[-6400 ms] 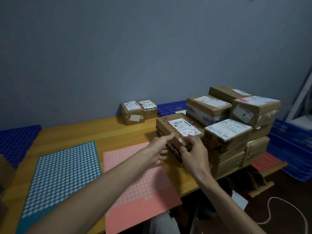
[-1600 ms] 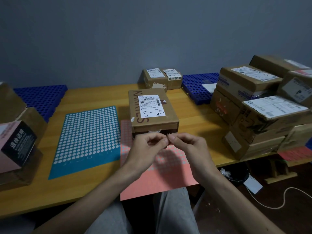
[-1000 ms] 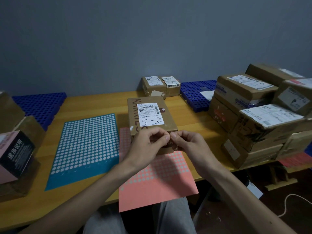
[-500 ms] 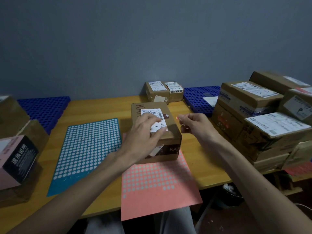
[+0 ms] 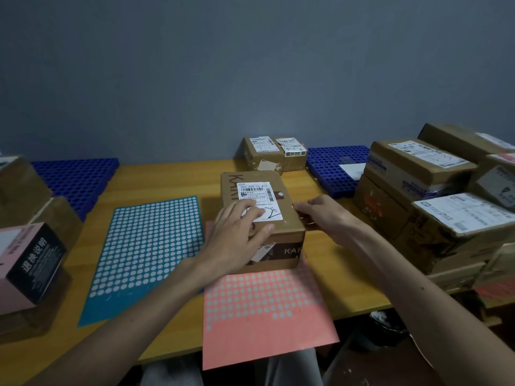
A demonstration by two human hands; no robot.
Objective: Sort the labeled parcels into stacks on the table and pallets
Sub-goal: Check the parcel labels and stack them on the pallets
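A brown parcel (image 5: 281, 246) with a white shipping label on top stands on the wooden table (image 5: 172, 176), its near end on a pink dotted sticker sheet (image 5: 264, 307). My left hand (image 5: 239, 232) lies flat on the parcel's top, fingers spread over the label's near part. My right hand (image 5: 320, 215) touches the parcel's right side, thumb tip at the top edge. Two small labeled parcels (image 5: 274, 153) sit side by side at the back of the table. A large stack of labeled parcels (image 5: 434, 204) fills the right.
A teal dotted sticker sheet (image 5: 147, 252) lies left of the pink one. Blue plastic pallets sit at the back left (image 5: 75, 179) and back right (image 5: 331, 168). A pink-and-black box (image 5: 28, 260) and brown boxes crowd the left edge.
My hands left the parcel's near edge. The left hand went onto the label on top and the right hand came against the parcel's right side. The parcel stayed in place.
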